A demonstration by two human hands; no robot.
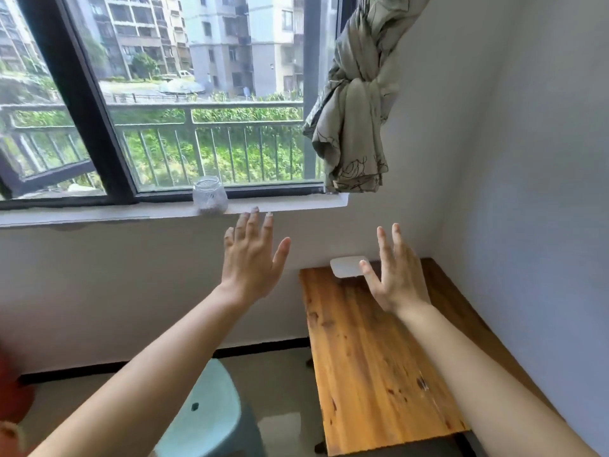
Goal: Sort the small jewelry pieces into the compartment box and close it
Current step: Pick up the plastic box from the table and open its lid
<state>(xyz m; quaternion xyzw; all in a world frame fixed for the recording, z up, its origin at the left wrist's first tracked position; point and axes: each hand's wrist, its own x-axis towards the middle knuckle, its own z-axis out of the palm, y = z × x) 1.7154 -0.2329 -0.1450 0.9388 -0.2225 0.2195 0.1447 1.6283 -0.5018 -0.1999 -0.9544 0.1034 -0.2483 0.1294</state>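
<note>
A small translucent white box (346, 266), its lid down, lies at the far end of a wooden table (369, 351) in the room's corner. My right hand (397, 275) is raised above the table with fingers spread, its thumb just in front of the box's right end, holding nothing. My left hand (252, 258) is held up in the air left of the table, palm forward, fingers apart and empty. A few tiny glinting pieces (423, 384) lie on the table beside my right forearm; they are too small to identify.
A glass jar (210, 196) stands on the white windowsill (131, 214). A knotted green curtain (357, 103) hangs above the table's far end. A pale green plastic stool (211, 413) sits on the floor left of the table. Walls close off the table's far and right sides.
</note>
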